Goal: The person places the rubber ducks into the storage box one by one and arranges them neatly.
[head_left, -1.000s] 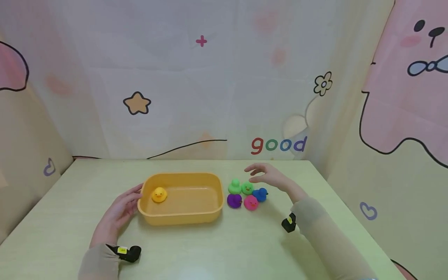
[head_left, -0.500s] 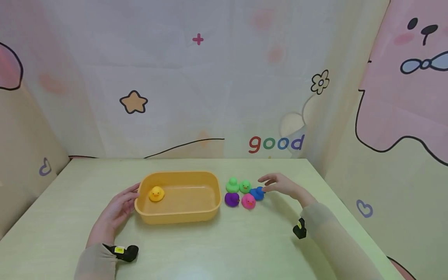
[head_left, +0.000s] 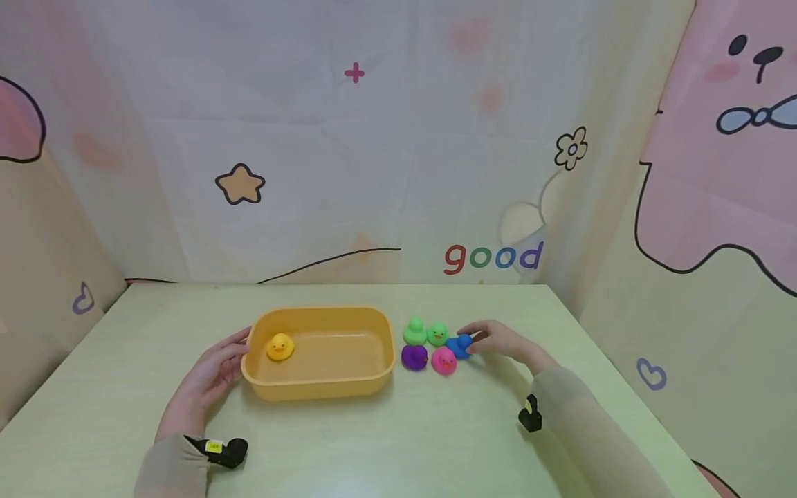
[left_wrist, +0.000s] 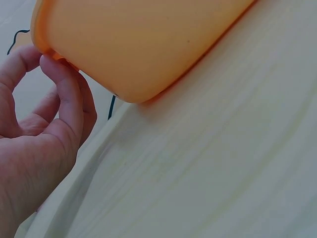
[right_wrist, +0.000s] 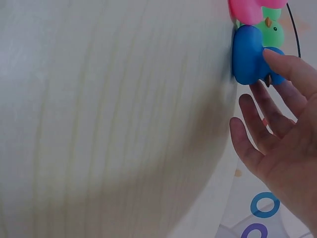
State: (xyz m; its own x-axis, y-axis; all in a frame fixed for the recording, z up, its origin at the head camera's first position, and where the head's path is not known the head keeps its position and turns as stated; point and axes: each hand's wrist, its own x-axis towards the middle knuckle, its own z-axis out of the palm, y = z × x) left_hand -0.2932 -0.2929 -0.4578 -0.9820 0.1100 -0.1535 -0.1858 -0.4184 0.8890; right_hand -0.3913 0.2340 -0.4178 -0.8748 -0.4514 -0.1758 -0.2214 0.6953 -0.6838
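Observation:
My left hand [head_left: 208, 377] grips the left rim of a yellow-orange tray [head_left: 324, 389]; in the left wrist view its fingers [left_wrist: 67, 84] bend at the tray's edge [left_wrist: 138, 49]. Inside the tray, on the left, sits a yellow duck [head_left: 280, 348]. To the right of the tray, my right hand [head_left: 507, 342] has thumb and forefinger on either side of a blue duck's head [head_left: 463, 344]. The right wrist view shows the thumb [right_wrist: 287, 64] on the blue duck [right_wrist: 246, 54], with the other fingers spread below.
Beside the blue duck stand two green ducks [head_left: 415, 332] [head_left: 438, 335], a purple duck [head_left: 414, 357] and a pink duck [head_left: 444, 361], close together on the table [head_left: 349, 449]. A patterned cloth [head_left: 311, 173] hangs behind and at both sides.
My right hand has come down from above the ducks and moved right, and now pinches the blue duck's head. The left hand keeps its place at the tray.

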